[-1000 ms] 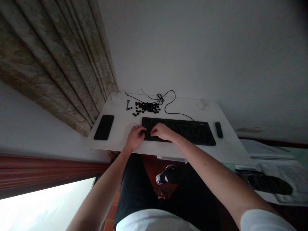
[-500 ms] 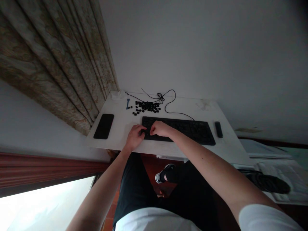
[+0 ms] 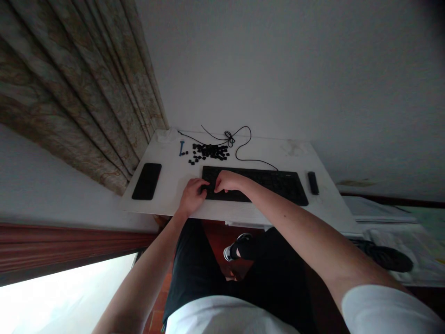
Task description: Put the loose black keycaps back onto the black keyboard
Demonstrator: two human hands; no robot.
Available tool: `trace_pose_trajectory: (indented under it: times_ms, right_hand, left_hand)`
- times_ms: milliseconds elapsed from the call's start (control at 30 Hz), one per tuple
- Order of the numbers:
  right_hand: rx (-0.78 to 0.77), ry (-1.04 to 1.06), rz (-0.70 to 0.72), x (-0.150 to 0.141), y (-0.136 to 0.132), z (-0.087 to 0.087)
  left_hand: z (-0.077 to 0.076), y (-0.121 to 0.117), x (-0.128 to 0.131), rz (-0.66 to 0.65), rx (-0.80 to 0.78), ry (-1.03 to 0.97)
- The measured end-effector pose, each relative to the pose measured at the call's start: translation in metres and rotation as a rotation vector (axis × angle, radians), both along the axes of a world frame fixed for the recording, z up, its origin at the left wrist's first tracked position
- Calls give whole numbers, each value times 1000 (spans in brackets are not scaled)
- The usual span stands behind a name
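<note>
A black keyboard (image 3: 274, 185) lies along the front of the white table. At its left end my left hand (image 3: 193, 195) holds the edge, thumb and forefinger curved onto it. My right hand (image 3: 225, 181) is over the left part of the keyboard, with its fingers pinched together and pointing down. Whatever is between those fingertips is too small and dark to make out. Behind the keyboard lies a loose pile of small black keycaps (image 3: 212, 150), a few of them scattered at its left. Beside them is a small blue tool (image 3: 181, 148).
A black phone (image 3: 146, 182) lies on the table's left side, and a small dark oblong object (image 3: 313, 183) on the right. A thin black cable (image 3: 243, 144) loops behind the keyboard. A patterned curtain (image 3: 86, 83) hangs at the left, and a wall rises behind the table.
The whole view has shifted slightly. Both hands keep nearly the same places on the keyboard; the right hand's fingers have turned a little. Keycaps and tool lie as before.
</note>
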State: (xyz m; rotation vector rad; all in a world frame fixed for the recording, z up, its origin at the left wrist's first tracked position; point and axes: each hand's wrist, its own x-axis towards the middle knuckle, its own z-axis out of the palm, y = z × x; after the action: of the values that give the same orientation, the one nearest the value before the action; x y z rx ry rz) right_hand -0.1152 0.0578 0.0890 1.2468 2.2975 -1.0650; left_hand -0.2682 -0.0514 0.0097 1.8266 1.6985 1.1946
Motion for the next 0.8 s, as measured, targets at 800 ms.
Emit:
trace_pose_trajectory:
  times_ms: [800]
  right_hand:
    - [275,-114,223,-9,1,1]
  left_hand:
    - [-1,2,1,-33,8,103]
